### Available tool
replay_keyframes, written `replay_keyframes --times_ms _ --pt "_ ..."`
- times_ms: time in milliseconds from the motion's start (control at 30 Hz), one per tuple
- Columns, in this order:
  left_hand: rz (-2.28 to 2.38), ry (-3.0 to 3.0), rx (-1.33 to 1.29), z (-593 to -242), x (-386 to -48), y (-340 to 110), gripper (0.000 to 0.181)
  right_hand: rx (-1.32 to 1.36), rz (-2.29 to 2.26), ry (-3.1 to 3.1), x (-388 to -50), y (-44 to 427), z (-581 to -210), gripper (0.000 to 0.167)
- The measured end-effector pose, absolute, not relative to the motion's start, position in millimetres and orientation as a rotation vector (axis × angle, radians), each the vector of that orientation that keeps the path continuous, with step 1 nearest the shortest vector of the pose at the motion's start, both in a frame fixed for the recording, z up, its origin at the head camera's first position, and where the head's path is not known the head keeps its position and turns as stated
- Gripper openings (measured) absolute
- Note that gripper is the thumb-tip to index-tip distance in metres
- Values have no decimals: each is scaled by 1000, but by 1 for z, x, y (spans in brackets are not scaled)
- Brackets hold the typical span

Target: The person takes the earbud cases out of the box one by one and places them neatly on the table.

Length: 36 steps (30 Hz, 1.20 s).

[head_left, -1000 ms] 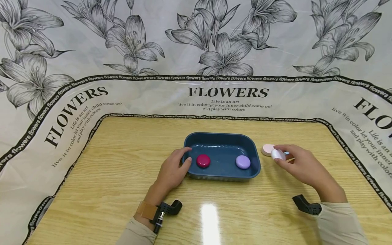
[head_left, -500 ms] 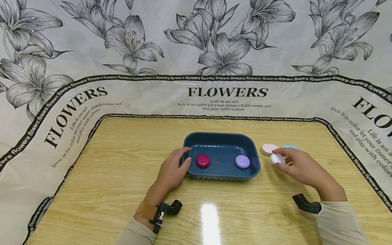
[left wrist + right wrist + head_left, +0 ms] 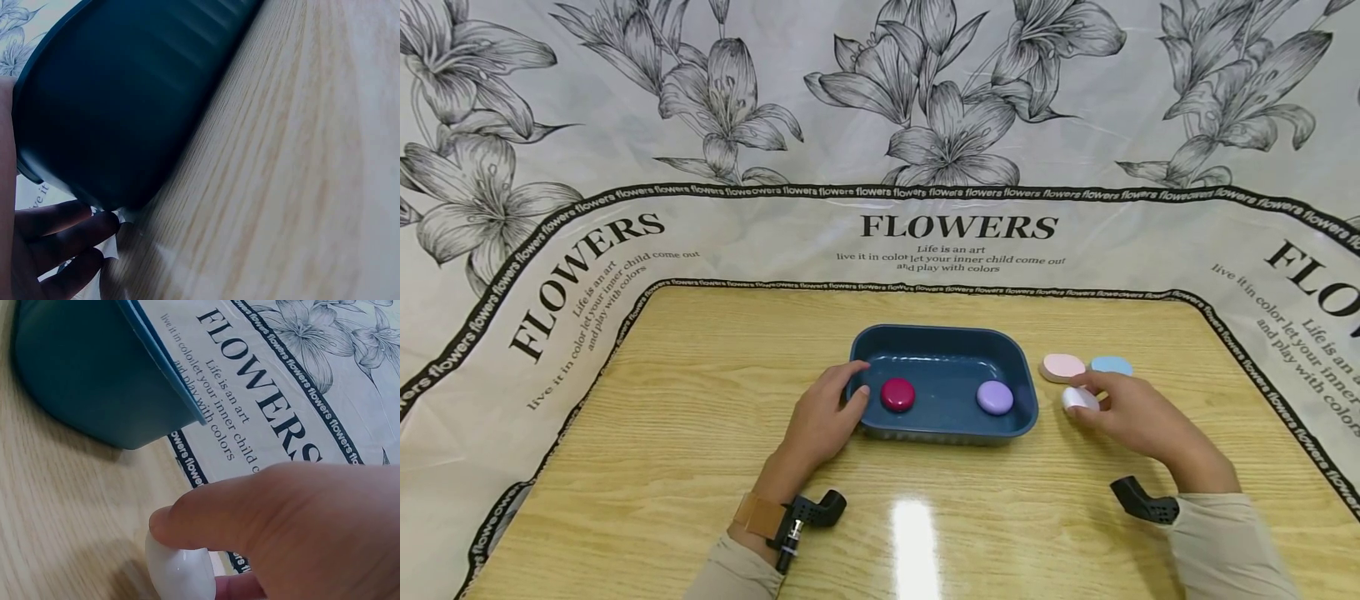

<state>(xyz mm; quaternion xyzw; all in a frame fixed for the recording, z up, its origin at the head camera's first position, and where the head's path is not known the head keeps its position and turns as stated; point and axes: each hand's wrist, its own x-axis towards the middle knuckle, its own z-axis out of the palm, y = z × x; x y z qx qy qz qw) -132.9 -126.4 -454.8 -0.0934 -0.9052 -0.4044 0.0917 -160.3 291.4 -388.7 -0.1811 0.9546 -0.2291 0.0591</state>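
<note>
A dark blue rectangular tub with rounded corners stands on the table. My left hand grips its left end, with thumb and forefinger over the rim; in the left wrist view other fingers lie by the outer wall. Inside the tub are a glossy red round piece at left and a lilac one at right. My right hand pinches a white, glossy, rounded piece, just right of the tub. The right wrist view shows the thumb on the white piece.
Behind the white piece, a pink oval piece and a light blue oval piece lie side by side on the wooden table. A flower-printed cloth borders the table at the back and sides.
My right hand has brought the white piece a little nearer to me and lower, uncovering the pink and light blue pieces. My left hand and the tub have stayed put.
</note>
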Motion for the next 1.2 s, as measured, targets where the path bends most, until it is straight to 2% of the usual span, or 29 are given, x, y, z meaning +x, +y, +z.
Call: replay_keyframes --times_ms 467,1200 --pt "-1192 -2681 -284 -455 -133 -126 39 -572 -639 2931 -161 286 -396 37" --pt "-1191 -2677 -291 -455 -133 -126 40 -549 -582 2952 -162 283 -397 41"
